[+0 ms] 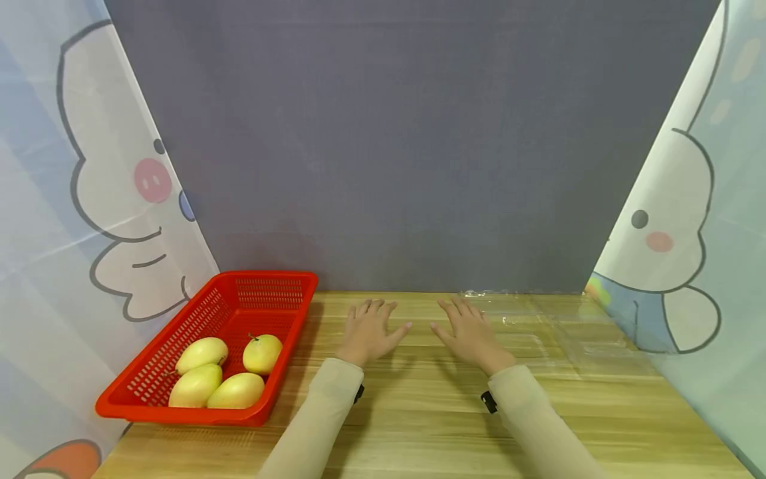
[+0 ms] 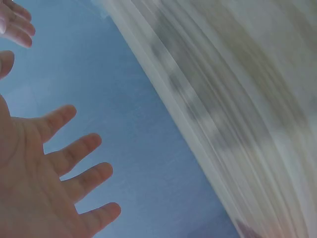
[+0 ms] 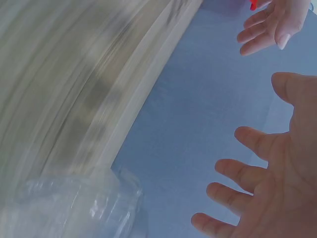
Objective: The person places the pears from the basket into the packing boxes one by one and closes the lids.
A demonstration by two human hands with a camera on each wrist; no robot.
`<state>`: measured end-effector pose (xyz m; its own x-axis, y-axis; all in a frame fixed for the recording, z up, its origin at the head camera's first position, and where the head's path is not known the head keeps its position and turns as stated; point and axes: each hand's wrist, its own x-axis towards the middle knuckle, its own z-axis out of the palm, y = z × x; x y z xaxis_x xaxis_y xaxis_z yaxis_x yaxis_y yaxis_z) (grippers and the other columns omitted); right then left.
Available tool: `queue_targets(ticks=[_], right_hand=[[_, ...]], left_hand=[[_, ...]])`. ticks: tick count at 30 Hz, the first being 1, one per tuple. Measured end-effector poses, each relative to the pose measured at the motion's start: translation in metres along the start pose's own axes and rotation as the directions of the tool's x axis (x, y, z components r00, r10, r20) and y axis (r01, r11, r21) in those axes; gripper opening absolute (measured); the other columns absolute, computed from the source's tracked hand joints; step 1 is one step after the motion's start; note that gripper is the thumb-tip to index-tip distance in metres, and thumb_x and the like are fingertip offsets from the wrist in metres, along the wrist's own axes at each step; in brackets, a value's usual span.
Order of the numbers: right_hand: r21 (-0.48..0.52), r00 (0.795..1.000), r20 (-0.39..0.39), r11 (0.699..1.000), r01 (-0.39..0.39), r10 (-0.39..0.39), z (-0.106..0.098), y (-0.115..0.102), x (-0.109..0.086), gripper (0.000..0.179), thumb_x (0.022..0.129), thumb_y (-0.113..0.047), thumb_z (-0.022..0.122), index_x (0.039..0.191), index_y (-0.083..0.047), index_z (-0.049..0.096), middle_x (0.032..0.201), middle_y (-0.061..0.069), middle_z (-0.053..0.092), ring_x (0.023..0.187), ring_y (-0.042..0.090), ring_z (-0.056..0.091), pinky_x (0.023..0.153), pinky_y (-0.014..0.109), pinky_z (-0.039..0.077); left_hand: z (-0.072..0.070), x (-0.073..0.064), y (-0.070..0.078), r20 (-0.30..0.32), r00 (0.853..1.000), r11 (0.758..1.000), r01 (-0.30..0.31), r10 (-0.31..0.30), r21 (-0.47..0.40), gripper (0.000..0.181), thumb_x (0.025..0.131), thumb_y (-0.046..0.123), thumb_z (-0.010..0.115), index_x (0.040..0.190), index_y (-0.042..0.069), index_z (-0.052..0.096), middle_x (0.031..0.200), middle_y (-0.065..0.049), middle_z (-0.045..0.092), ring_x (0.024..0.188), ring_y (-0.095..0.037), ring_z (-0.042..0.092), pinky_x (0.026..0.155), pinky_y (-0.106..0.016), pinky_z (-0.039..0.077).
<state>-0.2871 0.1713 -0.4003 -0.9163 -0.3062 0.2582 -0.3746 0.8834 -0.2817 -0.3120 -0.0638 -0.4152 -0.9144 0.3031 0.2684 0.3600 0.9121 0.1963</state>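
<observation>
My left hand [image 1: 366, 334] hovers over the wooden table, palm down with fingers spread, and holds nothing. To its right my right hand [image 1: 471, 338] is held the same way, its fingers also straight and apart. The left wrist view shows the bare palm of the left hand [image 2: 34, 168]; the right wrist view shows that of the right hand [image 3: 277, 183]. Left of the left hand is a red plastic basket [image 1: 179, 415] with several pale yellow-green pears [image 1: 262, 354] in its near half. A clear plastic container [image 1: 553, 339] lies just beyond the right hand, its outline hard to make out.
The wooden table [image 1: 419, 426] reaches back to a grey-blue panel [image 1: 383, 146]. Cartoon-printed curtains stand at the left [image 1: 108, 199] and the right [image 1: 670, 219]. The basket's left rim lies close to the left curtain, and the clear container reaches towards the right one.
</observation>
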Motion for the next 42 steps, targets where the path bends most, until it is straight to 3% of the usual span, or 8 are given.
queue_targets(ticks=[3,9,12,23,37,42], right_hand=[[-0.011,1.000,-0.021,1.000,-0.003,0.003,-0.002,0.006,-0.004,0.068,0.103,-0.051,0.047,0.154,-0.007,0.039,0.158,0.025,0.028,0.143,0.047,0.027,0.110,0.070,0.022],[-0.029,0.997,-0.072,1.000,-0.011,0.009,-0.005,0.019,-0.012,0.063,0.103,-0.043,0.054,0.151,-0.004,0.043,0.155,0.027,0.034,0.140,0.049,0.031,0.107,0.072,0.026],[-0.039,0.996,-0.094,0.999,-0.009,0.005,-0.006,0.027,-0.015,0.060,0.102,-0.039,0.057,0.149,-0.003,0.045,0.151,0.029,0.037,0.138,0.050,0.033,0.106,0.071,0.028],[-0.050,0.995,-0.099,0.998,-0.036,0.031,-0.016,0.055,-0.032,0.059,0.104,-0.046,0.051,0.145,-0.004,0.049,0.147,0.030,0.042,0.133,0.050,0.039,0.104,0.068,0.032],[-0.077,0.987,-0.133,0.992,-0.102,0.091,-0.023,0.085,-0.051,0.055,0.102,-0.037,0.057,0.141,0.001,0.051,0.140,0.029,0.049,0.127,0.051,0.044,0.099,0.071,0.035],[-0.078,0.983,-0.132,0.988,-0.137,0.126,-0.026,0.091,-0.059,0.055,0.102,-0.037,0.057,0.140,0.002,0.052,0.138,0.031,0.049,0.125,0.053,0.044,0.096,0.072,0.035]], left_hand=[[0.001,0.000,0.005,0.007,1.000,1.000,-0.004,0.004,-0.025,0.075,0.096,0.073,0.037,0.152,0.023,0.046,0.152,-0.010,0.045,0.141,-0.037,0.036,0.114,-0.063,0.022],[0.003,0.000,0.014,0.046,0.999,0.981,0.001,0.008,-0.192,0.072,0.099,0.068,0.035,0.152,0.021,0.045,0.150,-0.011,0.046,0.137,-0.039,0.041,0.111,-0.063,0.027],[0.003,0.000,0.020,0.051,0.999,0.973,0.002,0.010,-0.233,0.071,0.099,0.068,0.034,0.151,0.020,0.046,0.149,-0.011,0.047,0.136,-0.041,0.042,0.111,-0.062,0.028],[0.006,0.003,0.045,0.098,0.995,0.973,-0.002,0.026,-0.231,0.068,0.101,0.064,0.034,0.151,0.018,0.046,0.146,-0.010,0.051,0.131,-0.037,0.048,0.107,-0.057,0.036],[0.023,0.003,0.076,0.116,0.992,0.962,-0.018,0.052,-0.274,0.061,0.102,0.059,0.039,0.147,0.019,0.051,0.135,-0.006,0.059,0.122,-0.030,0.056,0.103,-0.053,0.043],[0.027,0.001,0.085,0.128,0.989,0.952,-0.027,0.069,-0.304,0.060,0.102,0.054,0.043,0.147,0.016,0.051,0.140,-0.005,0.056,0.127,-0.030,0.053,0.105,-0.054,0.041]])
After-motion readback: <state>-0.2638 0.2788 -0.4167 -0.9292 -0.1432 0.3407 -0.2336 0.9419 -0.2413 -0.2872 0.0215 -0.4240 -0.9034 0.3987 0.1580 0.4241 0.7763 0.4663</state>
